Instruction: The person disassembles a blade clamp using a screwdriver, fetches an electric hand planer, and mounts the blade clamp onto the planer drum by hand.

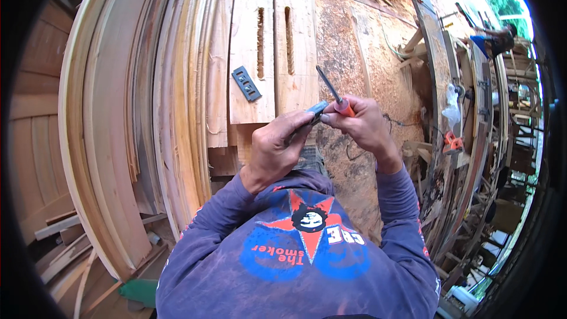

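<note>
My left hand (276, 145) is closed round a small dark grey-blue piece (317, 108), mostly hidden by the fingers. My right hand (366, 127) grips a screwdriver (344, 107) with an orange-red handle, its dark shaft slanting up and to the left. The fingertips of both hands come close together at the small piece. Just beyond my left hand, a dark rectangular plate (246, 84) with several cut-outs lies on a pale wooden board (248, 41). A long narrow slot is cut in this board, and a similar slotted board (301, 35) lies beside it on the right.
Long planks (112, 112) stand stacked along the left. Sawdust (342, 41) covers the surface on the right. A wooden beam (434, 41), an orange tool (453, 143) and a clear plastic bag (452, 109) are farther right. Another person (496, 42) is in the far right background.
</note>
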